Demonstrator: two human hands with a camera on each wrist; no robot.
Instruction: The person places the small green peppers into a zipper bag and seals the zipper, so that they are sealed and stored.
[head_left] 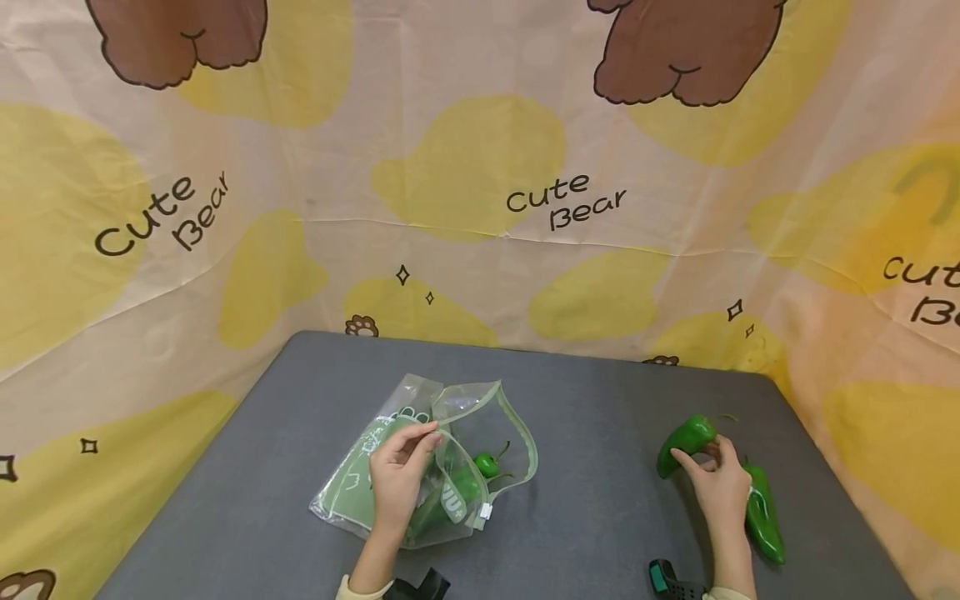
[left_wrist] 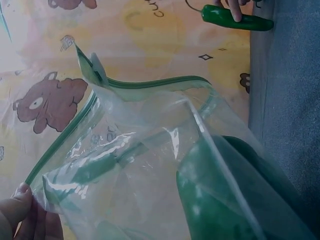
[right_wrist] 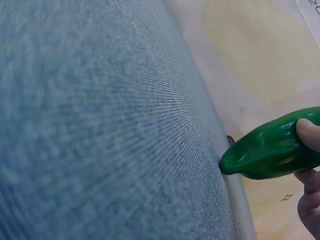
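My left hand (head_left: pixel 400 475) pinches the rim of a clear zip bag (head_left: pixel 517 417) with green trim, whose mouth gapes toward the right. Inside the bag lies at least one green pepper (head_left: pixel 486 465), its stem showing near the opening; the left wrist view has a large green shape (left_wrist: pixel 215 195) behind the film. On the right of the table, my right hand (head_left: pixel 722 492) grips another green pepper (head_left: pixel 686 442) between thumb and fingers. In the right wrist view this pepper (right_wrist: pixel 275 147) points its tip toward the table. A further green pepper (head_left: pixel 763 517) lies just right of that hand.
The grey table (head_left: pixel 592 467) runs back to a hanging cloth (head_left: pixel 465 167) printed with bears and lettering. A white zip slider (head_left: pixel 485 512) sits at the bag's lower right corner. Black wrist gear (head_left: pixel 675 581) shows at the bottom edge beside the right forearm.
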